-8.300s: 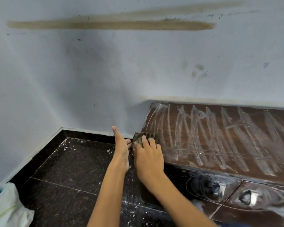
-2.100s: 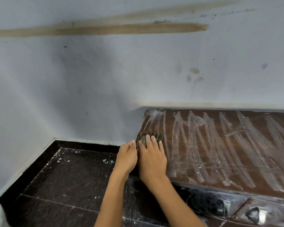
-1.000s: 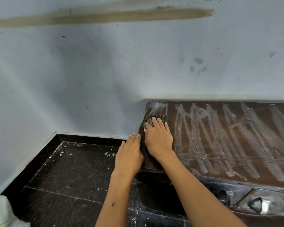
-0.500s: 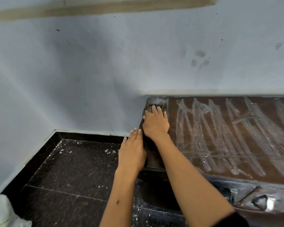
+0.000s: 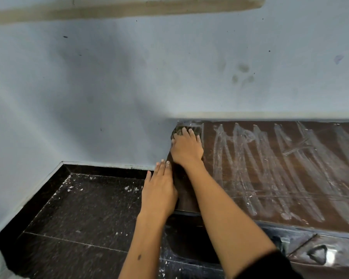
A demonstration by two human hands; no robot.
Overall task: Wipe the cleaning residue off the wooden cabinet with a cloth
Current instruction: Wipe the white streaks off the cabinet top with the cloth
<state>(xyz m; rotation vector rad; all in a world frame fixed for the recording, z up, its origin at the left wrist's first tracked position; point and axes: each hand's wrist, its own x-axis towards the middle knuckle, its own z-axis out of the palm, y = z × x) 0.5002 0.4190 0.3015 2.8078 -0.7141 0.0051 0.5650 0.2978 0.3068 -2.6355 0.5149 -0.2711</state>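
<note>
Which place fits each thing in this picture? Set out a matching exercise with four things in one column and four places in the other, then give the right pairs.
Things:
1. cloth
2. left hand
3. white residue streaks
4. white flecks

Places:
A. on the dark floor tiles
B. across the cabinet top, right of the right hand
C. under the right hand's fingers, at the cabinet's far left corner
D. flat against the cabinet's left edge

Pairs: 1-C, 2-D, 3-B, 4-A
</note>
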